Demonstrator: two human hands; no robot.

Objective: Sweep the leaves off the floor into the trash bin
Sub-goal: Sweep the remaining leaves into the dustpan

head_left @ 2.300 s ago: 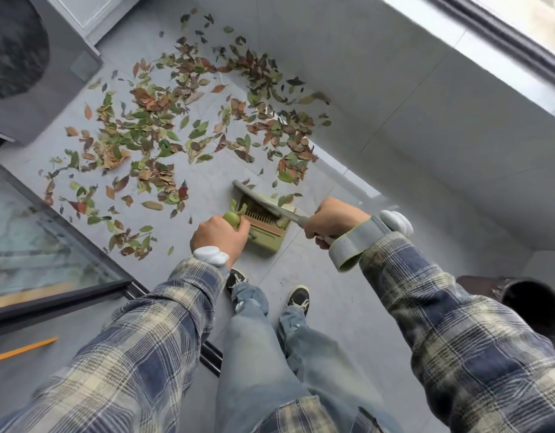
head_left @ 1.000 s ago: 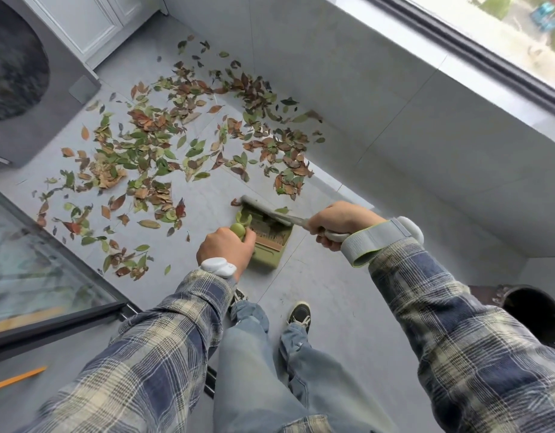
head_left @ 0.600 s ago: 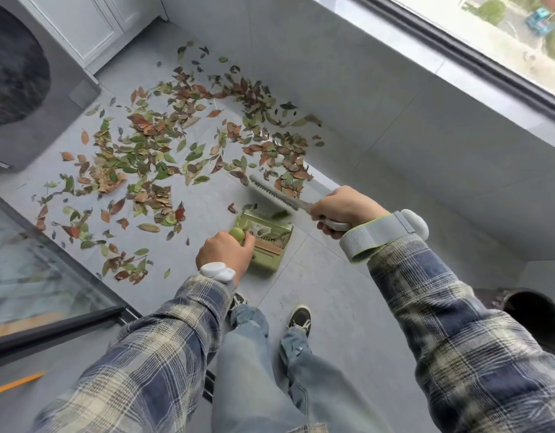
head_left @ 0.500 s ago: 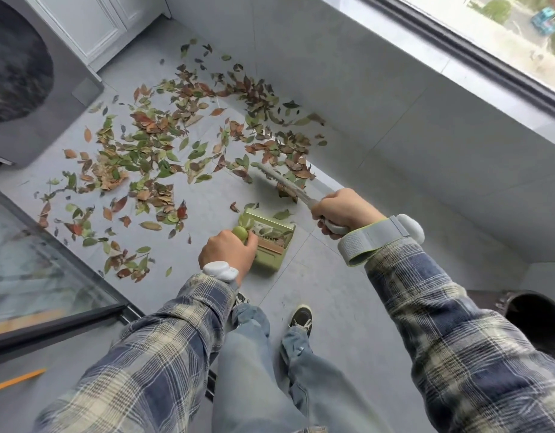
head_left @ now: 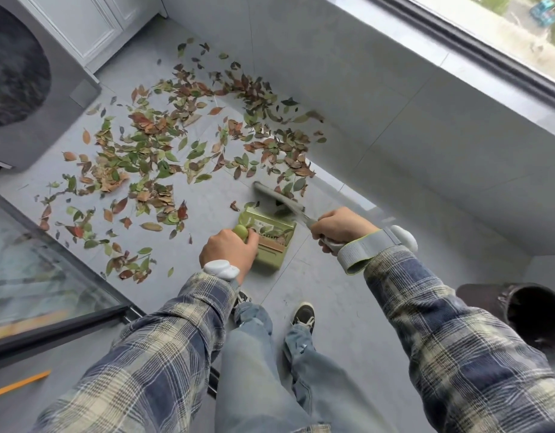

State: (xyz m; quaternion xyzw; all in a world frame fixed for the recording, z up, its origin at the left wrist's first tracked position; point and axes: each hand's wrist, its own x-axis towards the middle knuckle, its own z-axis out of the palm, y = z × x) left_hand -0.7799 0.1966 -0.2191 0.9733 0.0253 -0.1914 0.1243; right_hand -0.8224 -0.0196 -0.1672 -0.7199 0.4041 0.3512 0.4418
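My left hand (head_left: 227, 251) is curled round the green handle of the dustpan (head_left: 271, 243), which sits on the floor (head_left: 326, 285) just ahead of my feet. My right hand (head_left: 341, 228) grips the handle of the brush (head_left: 276, 198). Its head is down at 12 o'clock from the pan's mouth, at the near edge of the litter along the wall.

I judge the job barely begun. Only a few scraps lie in the pan, while nearly all the leaves (head_left: 151, 151) cover the floor from 9 o'clock round to 1 o'clock of the pan, thickest at 11 o'clock. The trash bin (head_left: 532, 314) stands at 4 o'clock, well apart from the pan, beyond my right sleeve. Its inside is too dark to tell whether anything has gone in. What is left, as I see it: many more strokes into the pan, and more than 1 trip to the bin
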